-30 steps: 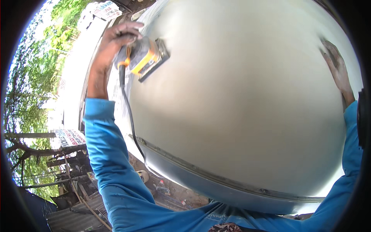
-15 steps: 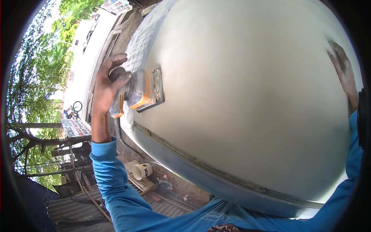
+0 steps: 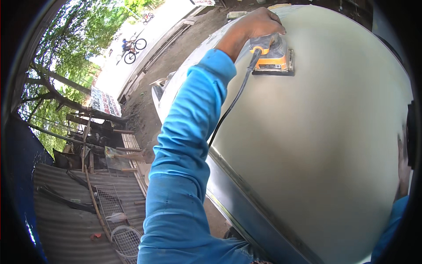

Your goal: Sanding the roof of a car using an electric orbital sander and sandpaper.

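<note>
My left hand (image 3: pixel 266 24) is closed over a grey and orange electric sander (image 3: pixel 274 59), whose flat pad rests on the far part of a large pale, smooth panel (image 3: pixel 321 132). A black cord (image 3: pixel 239 93) runs from the sander's rear down past my blue sleeve to the panel's lower edge, where a metal strip (image 3: pixel 246 198) runs along it. My right hand (image 3: pixel 402 163) is at the far right rim of the picture on the panel's side, only partly visible, its fingers too unclear to read.
Left, past a dirt strip (image 3: pixel 147 105), a person on a bicycle (image 3: pixel 131 48) is on the pale road, with trees and a signboard (image 3: pixel 104 101) nearby. Lower left lie corrugated metal sheets (image 3: pixel 70 207), wire racks (image 3: pixel 112 202) and wooden slats (image 3: pixel 132 149), beside a dark blue tarp (image 3: pixel 20 163).
My left hand and sander have moved up and right in the picture, toward the panel's far part. The view has turned, showing more ground at left, and my right hand is now mostly out of sight.
</note>
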Motion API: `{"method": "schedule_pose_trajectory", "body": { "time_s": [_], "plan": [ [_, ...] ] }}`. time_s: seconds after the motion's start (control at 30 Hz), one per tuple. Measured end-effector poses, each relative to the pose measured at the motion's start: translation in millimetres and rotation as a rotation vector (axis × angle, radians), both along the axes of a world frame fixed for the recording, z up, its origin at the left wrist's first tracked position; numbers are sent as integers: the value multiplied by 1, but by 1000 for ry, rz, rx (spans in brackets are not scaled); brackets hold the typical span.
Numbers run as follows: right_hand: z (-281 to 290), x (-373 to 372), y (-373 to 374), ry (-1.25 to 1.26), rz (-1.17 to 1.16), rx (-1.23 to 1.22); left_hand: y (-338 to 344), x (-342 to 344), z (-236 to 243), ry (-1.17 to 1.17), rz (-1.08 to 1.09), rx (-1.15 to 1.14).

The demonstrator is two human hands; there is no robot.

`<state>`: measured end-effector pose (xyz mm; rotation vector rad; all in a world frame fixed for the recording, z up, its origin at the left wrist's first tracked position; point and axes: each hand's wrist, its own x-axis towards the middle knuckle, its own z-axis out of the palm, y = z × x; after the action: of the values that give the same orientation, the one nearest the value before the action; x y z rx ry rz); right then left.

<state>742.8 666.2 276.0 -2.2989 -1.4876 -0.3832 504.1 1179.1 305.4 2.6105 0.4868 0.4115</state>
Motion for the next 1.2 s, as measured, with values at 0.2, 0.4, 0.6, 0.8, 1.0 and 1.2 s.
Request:
{"method": "schedule_pose_trajectory", "body": {
  "time_s": [0.2, 0.4, 0.6, 0.8, 1.0, 1.2],
  "plan": [
    [-60, 37, -6, 252, -65, 93, 45, 7, -15, 1, 349, 31],
    [-55, 43, -15, 162, -78, 38, -11, -20, 1, -36, 31, -27],
    [-47, 27, -22, 146, -101, 37, -62, -16, 8, 154, -14, 208],
    [-42, 43, -10, 77, -166, -33, 11, -3, 3, 131, 138, 209],
    [-28, 69, -11, 49, -204, -71, 21, 9, 18, 150, 114, 38],
    [-19, 90, -11, 48, -191, -22, 6, 1, 15, 13, 59, -88]
  ]
}}
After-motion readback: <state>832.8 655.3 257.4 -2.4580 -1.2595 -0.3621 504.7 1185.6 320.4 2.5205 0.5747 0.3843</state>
